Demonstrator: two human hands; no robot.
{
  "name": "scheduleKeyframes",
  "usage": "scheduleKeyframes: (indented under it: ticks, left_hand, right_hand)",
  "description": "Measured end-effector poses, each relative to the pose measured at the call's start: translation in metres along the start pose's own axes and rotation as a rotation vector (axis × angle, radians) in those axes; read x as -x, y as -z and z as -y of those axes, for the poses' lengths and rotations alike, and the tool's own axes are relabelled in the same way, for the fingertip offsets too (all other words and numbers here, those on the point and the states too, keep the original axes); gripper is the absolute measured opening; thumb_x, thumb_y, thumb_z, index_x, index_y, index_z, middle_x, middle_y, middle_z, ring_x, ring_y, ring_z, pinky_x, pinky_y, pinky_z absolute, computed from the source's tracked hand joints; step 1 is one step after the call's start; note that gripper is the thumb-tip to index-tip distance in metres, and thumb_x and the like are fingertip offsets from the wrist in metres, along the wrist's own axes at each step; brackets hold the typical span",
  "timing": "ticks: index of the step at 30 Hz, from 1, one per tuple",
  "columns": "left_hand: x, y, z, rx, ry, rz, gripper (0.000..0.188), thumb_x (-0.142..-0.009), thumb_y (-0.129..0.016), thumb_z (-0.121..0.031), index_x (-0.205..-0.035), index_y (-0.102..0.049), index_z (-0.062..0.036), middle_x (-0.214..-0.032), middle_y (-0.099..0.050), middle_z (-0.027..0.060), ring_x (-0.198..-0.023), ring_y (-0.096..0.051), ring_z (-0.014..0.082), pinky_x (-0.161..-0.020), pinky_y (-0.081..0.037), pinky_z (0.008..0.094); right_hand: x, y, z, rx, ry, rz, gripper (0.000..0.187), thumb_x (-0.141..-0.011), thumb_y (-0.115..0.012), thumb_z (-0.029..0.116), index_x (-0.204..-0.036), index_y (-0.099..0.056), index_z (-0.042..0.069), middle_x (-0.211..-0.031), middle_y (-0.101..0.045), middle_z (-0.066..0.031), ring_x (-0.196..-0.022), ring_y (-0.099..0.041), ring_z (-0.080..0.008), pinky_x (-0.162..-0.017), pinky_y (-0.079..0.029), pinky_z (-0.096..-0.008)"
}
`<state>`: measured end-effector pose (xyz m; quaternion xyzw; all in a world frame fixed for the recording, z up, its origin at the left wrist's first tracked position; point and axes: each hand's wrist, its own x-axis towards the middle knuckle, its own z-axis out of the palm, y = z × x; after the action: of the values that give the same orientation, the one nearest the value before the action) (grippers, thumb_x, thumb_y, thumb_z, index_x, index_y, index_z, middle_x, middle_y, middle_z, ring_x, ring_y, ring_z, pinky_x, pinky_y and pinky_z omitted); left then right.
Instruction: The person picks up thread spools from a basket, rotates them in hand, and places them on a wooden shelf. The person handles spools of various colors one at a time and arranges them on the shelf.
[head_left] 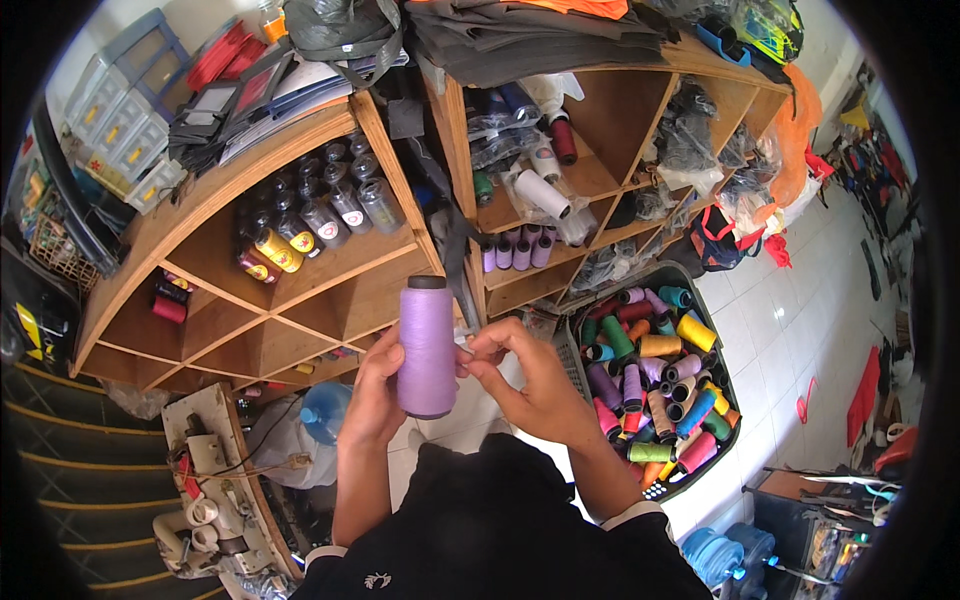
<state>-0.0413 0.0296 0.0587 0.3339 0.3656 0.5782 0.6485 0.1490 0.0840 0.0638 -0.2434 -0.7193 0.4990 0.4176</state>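
Observation:
Upright in front of my chest is a large cone of light purple thread (427, 345) with a black core showing at its top. My left hand (372, 378) is closed round it from the left, its fingers passing behind. On the cone's right side, my right hand (525, 385) makes a pinch with thumb and fingers. A small pale bit shows by those fingertips, too small to name. Whether the right fingers touch the cone, I cannot tell.
Wooden shelving (345, 265) ahead holds several dark thread cones (318, 217) and smaller purple ones (520, 252). To the right, a dark crate (722, 440) is heaped with coloured spools. A sewing machine (205, 490) stands at lower left, near a blue water jug (325, 412).

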Motion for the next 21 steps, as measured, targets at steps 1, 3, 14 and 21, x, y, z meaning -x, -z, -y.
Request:
scheduleKeyframes:
  ticks: [1,3,14,21]
  left_hand:
    - [0.000,0.001,0.000,0.011,0.006,0.004,0.059,-0.090,-0.053,-0.038,-0.131,-0.042,0.0030,-0.109,-0.063,0.0243,-0.101,-0.063,0.0294,-0.088,-0.051,0.0386]
    - [0.001,0.002,-0.002,0.037,0.000,-0.014,0.060,-0.089,-0.053,-0.038,-0.132,-0.039,0.0019,-0.111,-0.061,0.0264,-0.102,-0.063,0.0315,-0.089,-0.051,0.0403]
    - [0.005,-0.005,0.009,0.034,-0.264,-0.153,0.061,-0.090,-0.059,-0.028,-0.139,-0.029,-0.0075,-0.129,-0.051,0.0294,-0.114,-0.057,0.0408,-0.100,-0.044,0.0509]
    - [0.008,0.010,0.008,0.004,-0.343,-0.094,0.069,-0.089,-0.061,-0.030,-0.143,-0.028,-0.0038,-0.128,-0.052,0.0283,-0.117,-0.055,0.0408,-0.102,-0.042,0.0519]
  right_hand:
    - [0.001,0.001,-0.003,0.021,0.005,-0.012,0.014,-0.088,-0.061,0.001,-0.101,-0.056,0.001,-0.090,-0.060,-0.0131,-0.079,-0.061,-0.0240,-0.072,-0.049,-0.0331]
    - [0.004,0.000,-0.005,0.068,-0.014,-0.072,0.014,-0.088,-0.062,0.002,-0.102,-0.059,0.002,-0.092,-0.060,-0.0129,-0.080,-0.061,-0.0244,-0.072,-0.048,-0.0331]
    - [0.020,-0.039,0.029,0.582,0.038,0.097,0.060,-0.088,-0.064,0.044,-0.142,-0.048,0.023,-0.142,-0.023,-0.0289,-0.126,-0.025,-0.0415,-0.102,-0.025,-0.0487]
    - [0.022,-0.040,0.021,0.378,-0.061,0.052,0.064,-0.087,-0.066,0.043,-0.141,-0.048,0.016,-0.141,-0.026,-0.0237,-0.125,-0.027,-0.0373,-0.103,-0.026,-0.0448]
